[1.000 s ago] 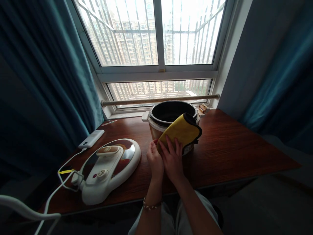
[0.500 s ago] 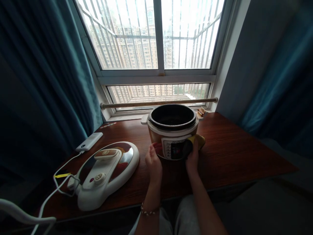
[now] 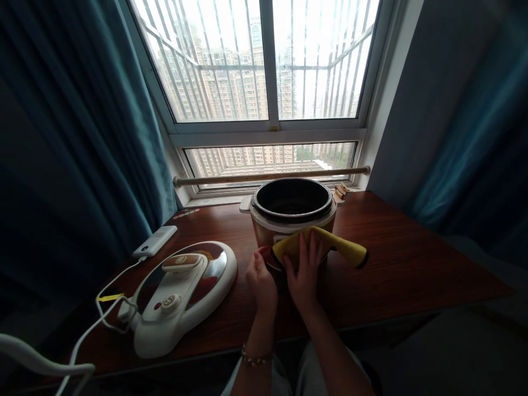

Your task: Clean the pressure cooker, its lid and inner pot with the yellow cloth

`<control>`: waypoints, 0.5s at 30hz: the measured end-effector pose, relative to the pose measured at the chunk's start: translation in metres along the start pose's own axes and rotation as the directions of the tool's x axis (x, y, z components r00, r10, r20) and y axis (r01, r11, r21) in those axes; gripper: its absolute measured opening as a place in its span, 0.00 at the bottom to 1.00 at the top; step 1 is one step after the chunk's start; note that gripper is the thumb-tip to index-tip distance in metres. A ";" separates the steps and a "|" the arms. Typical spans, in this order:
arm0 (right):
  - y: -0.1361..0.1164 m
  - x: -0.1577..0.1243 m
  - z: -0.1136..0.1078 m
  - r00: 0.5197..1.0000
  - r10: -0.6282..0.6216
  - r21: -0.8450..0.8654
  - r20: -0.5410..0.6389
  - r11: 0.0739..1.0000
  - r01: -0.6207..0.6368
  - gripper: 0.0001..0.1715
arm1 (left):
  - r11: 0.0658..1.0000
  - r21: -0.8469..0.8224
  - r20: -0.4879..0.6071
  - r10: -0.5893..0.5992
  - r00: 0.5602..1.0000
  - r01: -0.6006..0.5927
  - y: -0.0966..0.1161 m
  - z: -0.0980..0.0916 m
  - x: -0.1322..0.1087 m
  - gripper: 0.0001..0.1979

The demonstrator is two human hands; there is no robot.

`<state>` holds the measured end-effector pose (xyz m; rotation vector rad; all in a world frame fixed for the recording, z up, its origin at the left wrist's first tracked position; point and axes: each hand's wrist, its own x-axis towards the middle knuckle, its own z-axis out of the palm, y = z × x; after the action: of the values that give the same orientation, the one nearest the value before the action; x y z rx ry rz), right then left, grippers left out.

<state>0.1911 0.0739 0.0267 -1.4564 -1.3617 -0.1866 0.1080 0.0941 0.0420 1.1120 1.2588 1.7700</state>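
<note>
An electric pressure cooker [image 3: 264, 231] stands lidless on the table, its dark inner pot [image 3: 292, 201] exposed. My right hand [image 3: 303, 269] presses a yellow cloth [image 3: 325, 242] with a dark edge against the cooker's front, fingers spread over it. The cloth covers most of the control panel, and one end sticks out to the right. At the cooker's lower left side, my left hand [image 3: 263, 280] has its fingers curled and touching the body.
The cooker's white lid [image 3: 229, 275] lies on the brown table [image 3: 396, 258] at left. A white power bank [image 3: 155, 241] with a cable [image 3: 88, 335] is behind it. Small brown items [image 3: 340, 191] sit behind the cooker at right. A rail [image 3: 272, 177] crosses before the window.
My right hand has moved left across the cooker's front with the cloth, which now spreads over the panel. My left hand stays at the cooker's left side.
</note>
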 end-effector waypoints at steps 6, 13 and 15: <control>-0.007 0.000 0.002 0.996 0.027 0.132 0.082 0.990 -0.038 0.33 | 1.000 0.014 0.013 0.017 1.000 -0.017 -0.002 -0.003 0.000 0.25; -0.009 -0.001 0.002 0.996 0.082 0.125 -0.026 0.989 -0.079 0.34 | 0.993 0.099 0.013 0.068 0.998 -0.069 0.004 -0.005 -0.014 0.26; -0.008 -0.003 0.002 0.995 0.087 0.108 -0.055 0.991 -0.081 0.34 | 0.991 0.111 0.007 0.072 0.997 -0.073 0.007 -0.005 -0.018 0.26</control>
<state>0.1824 0.0720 0.0285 -1.4055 -1.2417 -0.1009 0.1100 0.0747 0.0433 1.2363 1.3442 1.7689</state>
